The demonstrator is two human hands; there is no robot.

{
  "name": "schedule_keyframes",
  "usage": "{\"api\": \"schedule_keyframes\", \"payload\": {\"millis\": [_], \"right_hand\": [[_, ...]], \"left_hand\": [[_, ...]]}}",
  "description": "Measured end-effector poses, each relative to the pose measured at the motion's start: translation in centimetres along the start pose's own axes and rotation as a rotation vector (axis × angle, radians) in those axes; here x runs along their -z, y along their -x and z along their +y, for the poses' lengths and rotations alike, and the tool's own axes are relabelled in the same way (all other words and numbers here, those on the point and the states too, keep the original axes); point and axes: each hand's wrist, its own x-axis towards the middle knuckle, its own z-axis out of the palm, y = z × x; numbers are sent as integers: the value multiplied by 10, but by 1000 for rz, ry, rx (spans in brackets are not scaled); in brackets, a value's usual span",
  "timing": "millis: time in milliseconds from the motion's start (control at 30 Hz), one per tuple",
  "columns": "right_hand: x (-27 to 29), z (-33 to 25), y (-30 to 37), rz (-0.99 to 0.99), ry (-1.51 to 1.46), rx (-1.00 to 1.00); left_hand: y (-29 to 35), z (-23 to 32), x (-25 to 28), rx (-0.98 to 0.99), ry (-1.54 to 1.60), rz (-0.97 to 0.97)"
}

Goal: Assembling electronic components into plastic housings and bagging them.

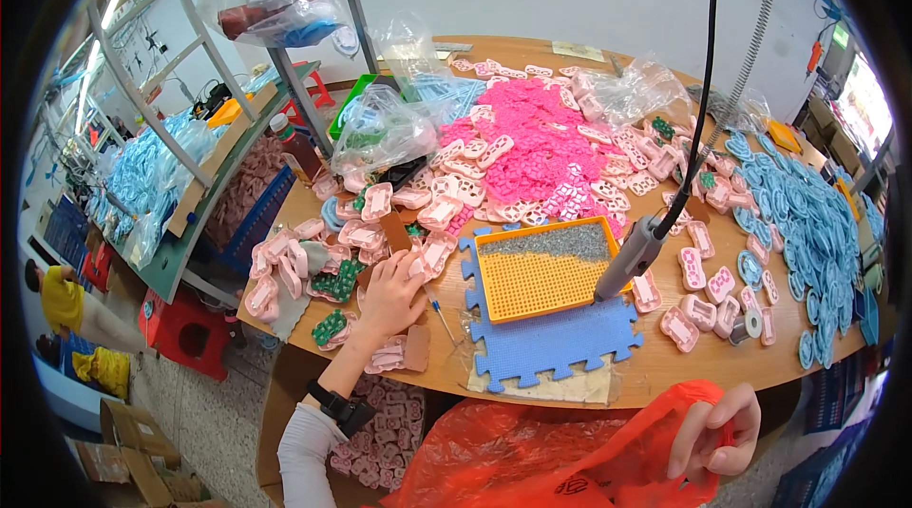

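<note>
My left hand (391,299) reaches over the left part of the table, back up and fingers apart, beside pale pink plastic shells (437,251). Its fingertips touch or nearly touch these shells; their undersides are hidden. Closed around a gathered edge of a red plastic bag (532,456), my right hand (717,437) is at the lower right. The bag spreads across my lap below the table edge. A yellow tray (541,289) of small grey metal parts rests on a blue foam mat (560,351). A grey electric screwdriver (632,256) hangs on a black cable at the tray's right.
Bright pink parts (541,142) are heaped mid-table, with blue oval parts (807,242) at right. A thin tool (441,316) lies near my left hand. Below the table, a carton holds more pink shells (380,432). A red stool (190,332) stands left.
</note>
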Motion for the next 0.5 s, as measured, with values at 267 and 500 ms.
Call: {"api": "schedule_keyframes", "payload": {"millis": [267, 500], "right_hand": [[2, -9, 7, -87, 45, -27], [-7, -8, -3, -121, 58, 129]], "left_hand": [[3, -5, 32, 555, 937, 184], [8, 53, 144, 524, 1653, 330]]}}
